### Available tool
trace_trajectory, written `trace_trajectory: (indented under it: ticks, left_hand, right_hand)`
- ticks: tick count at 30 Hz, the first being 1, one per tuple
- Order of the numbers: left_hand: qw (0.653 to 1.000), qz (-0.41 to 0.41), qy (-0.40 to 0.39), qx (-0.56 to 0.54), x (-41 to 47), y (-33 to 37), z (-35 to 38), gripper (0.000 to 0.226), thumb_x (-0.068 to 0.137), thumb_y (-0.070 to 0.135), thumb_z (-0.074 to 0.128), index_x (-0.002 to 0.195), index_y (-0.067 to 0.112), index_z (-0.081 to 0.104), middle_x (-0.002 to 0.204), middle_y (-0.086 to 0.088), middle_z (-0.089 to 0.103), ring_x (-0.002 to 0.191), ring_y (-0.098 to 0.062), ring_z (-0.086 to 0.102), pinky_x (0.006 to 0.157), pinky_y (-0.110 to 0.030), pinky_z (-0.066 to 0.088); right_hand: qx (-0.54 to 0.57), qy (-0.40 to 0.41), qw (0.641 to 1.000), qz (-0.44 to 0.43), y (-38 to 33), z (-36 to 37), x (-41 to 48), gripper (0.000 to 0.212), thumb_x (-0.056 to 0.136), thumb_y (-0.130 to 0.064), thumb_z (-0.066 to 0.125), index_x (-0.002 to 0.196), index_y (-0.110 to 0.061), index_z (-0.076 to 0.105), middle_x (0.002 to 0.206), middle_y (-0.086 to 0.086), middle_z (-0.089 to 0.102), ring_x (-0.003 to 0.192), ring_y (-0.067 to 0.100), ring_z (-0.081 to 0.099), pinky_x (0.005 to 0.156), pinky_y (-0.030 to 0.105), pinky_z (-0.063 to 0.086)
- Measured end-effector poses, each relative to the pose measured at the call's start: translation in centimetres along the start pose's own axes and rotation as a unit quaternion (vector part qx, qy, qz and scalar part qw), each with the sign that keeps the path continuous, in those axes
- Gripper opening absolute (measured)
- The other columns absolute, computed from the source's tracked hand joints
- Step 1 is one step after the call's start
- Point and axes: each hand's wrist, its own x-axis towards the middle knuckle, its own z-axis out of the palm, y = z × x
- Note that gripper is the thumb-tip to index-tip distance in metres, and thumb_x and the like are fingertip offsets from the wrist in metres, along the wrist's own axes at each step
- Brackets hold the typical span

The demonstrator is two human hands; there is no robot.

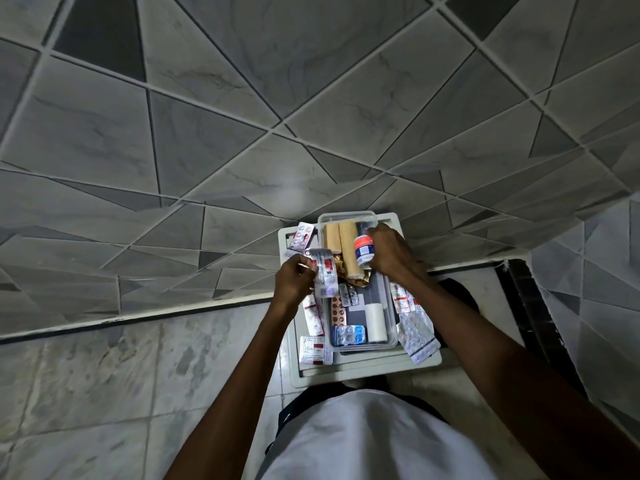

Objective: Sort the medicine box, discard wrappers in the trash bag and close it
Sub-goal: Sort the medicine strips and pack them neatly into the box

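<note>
A small white bottle [363, 250] with an orange and blue label is gripped in the right hand [389, 255], fingers wrapped around it, and it is held upright over the far end of the clear medicine box [390, 308], just beside two tan rolls [343, 247] that are laid side by side there; a slot next to the rolls seems to be intended for it, so that bulky things are kept together. A silver pill strip [325, 271] is pinched at its near edge by the left hand [294, 281], thumb pressed against fingertips, and it is kept over the box's left wall, perhaps so that it can be checked for pills before a place is chosen. The box is set on a pale square stool [367, 374] against the tiled wall [207, 116]. Inside it, a crumpled gold wrapper [356, 277] can be seen under the rolls, a white roll [375, 322] and a blue strip [348, 335] are lodged at the near end, and an orange strip [337, 311] is laid along the left side. More strips are left outside on the stool, to the left [302, 236] and to the right [417, 336], presumably awaiting sorting. No trash bag or lid can be made out, so discarding and closing are judged to be undone.
</note>
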Motion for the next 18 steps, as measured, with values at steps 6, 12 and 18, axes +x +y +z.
trace_trajectory:
  ticks: [6,12,18]
  left_hand:
    - [0.995,-0.028,-0.002,0.1,0.5,-1.6,1.4,0.015,0.081,0.016,0.068,0.068,0.023,0.065,0.075,-0.007,0.073,0.065,-0.025,0.07,0.069,-0.04,0.06]
    - [0.972,0.044,0.071,0.221,1.2,-0.9,3.3,0.025,0.087,0.03,0.065,0.098,0.011,0.076,0.095,-0.012,0.076,0.084,-0.028,0.072,0.075,-0.034,0.056]
    - [0.971,0.021,0.13,0.198,1.9,0.1,5.1,0.022,0.088,0.025,0.063,0.095,0.008,0.076,0.091,-0.014,0.076,0.081,-0.029,0.072,0.064,-0.028,0.051]
  right_hand:
    - [-0.027,-0.009,1.0,-0.006,-0.4,-0.7,-0.1,0.067,0.057,-0.023,0.089,0.115,-0.006,0.06,0.119,0.018,0.062,0.105,0.035,0.063,0.088,0.04,0.054]
    - [-0.018,-0.009,1.0,0.0,0.4,-0.4,-2.4,0.065,0.055,-0.028,0.089,0.111,-0.01,0.061,0.11,0.016,0.063,0.094,0.034,0.064,0.08,0.038,0.055]
    - [-0.008,-0.017,1.0,0.006,1.0,1.1,-4.6,0.068,0.055,-0.034,0.089,0.113,-0.014,0.06,0.108,0.012,0.064,0.092,0.031,0.065,0.08,0.039,0.057]
